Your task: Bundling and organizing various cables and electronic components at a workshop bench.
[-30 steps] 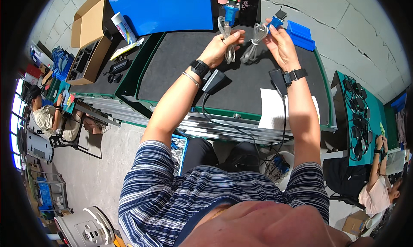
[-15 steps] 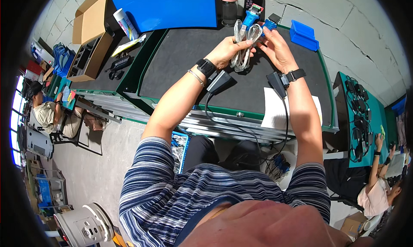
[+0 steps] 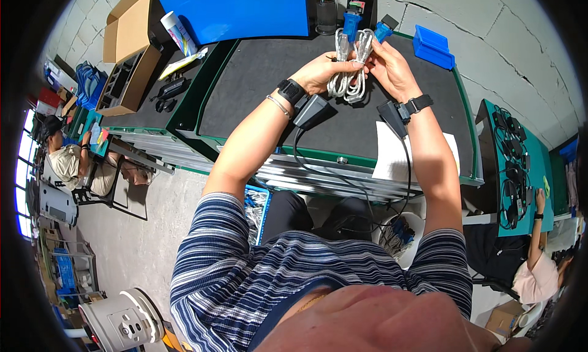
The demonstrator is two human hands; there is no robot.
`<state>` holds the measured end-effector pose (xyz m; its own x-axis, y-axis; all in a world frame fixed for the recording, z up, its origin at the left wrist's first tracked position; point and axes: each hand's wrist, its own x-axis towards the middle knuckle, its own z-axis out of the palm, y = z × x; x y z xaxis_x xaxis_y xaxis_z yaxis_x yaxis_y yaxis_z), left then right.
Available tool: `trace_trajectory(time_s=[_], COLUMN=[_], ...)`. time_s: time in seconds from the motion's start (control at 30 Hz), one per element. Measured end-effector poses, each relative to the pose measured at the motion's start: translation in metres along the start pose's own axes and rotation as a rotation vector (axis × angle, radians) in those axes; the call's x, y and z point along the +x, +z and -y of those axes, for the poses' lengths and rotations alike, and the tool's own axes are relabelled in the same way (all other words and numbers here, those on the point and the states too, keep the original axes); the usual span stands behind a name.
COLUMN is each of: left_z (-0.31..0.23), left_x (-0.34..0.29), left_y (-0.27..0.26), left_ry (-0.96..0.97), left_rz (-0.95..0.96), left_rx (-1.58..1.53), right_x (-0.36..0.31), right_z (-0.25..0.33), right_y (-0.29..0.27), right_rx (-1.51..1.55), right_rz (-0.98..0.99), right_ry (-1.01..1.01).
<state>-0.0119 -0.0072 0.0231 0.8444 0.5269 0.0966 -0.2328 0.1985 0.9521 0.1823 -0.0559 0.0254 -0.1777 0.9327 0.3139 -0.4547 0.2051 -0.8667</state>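
A looped bundle of clear, silvery cable (image 3: 350,88) hangs above the dark mat. Blue plugs on its ends, one upright blue connector (image 3: 351,27) and another tilted blue connector (image 3: 384,30), stick up past the loops. My left hand (image 3: 318,73) is closed on the bundle's left side, its thumb laid across the strands. On the other side, my right hand (image 3: 392,71) pinches the cable's upper right part, just below the tilted connector. Some fingertips of both hands are hidden behind the loops. Each wrist wears a black strap with a corded black device.
The dark work mat (image 3: 269,76) has a green rim. Behind stand a bottle with a pink lid (image 3: 326,12), a blue panel (image 3: 233,12) and a blue bin (image 3: 432,47). White paper (image 3: 392,156) lies near the front edge. Two other people sit at side tables.
The cable loops have turned to face me more and spread at the bottom. The left connector has tipped more upright. Both hands keep their grip, almost in place.
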Motion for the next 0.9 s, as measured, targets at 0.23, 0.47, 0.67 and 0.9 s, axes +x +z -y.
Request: trace_trajectory(time_s=[0.23, 0.47, 0.67, 0.9], left_z=[-0.001, -0.001, -0.007, -0.014], left_x=[-0.001, -0.008, -0.010, -0.015], left_y=[0.001, 0.003, 0.009, 0.021], left_ry=[-0.023, -0.001, 0.006, 0.017], left_rz=[0.009, 0.206, 0.308, 0.363], left_rx=[-0.095, -0.066, -0.092, -0.113], right_x=[-0.002, -0.006, -0.006, -0.009], right_z=[0.002, 0.010, 0.013, 0.014], right_y=[0.007, 0.007, 0.017, 0.015], right_rx=[0.091, 0.193, 0.217, 0.194], right_rz=[-0.104, 0.121, 0.178, 0.162], right_ry=[0.027, 0.054, 0.037, 0.070])
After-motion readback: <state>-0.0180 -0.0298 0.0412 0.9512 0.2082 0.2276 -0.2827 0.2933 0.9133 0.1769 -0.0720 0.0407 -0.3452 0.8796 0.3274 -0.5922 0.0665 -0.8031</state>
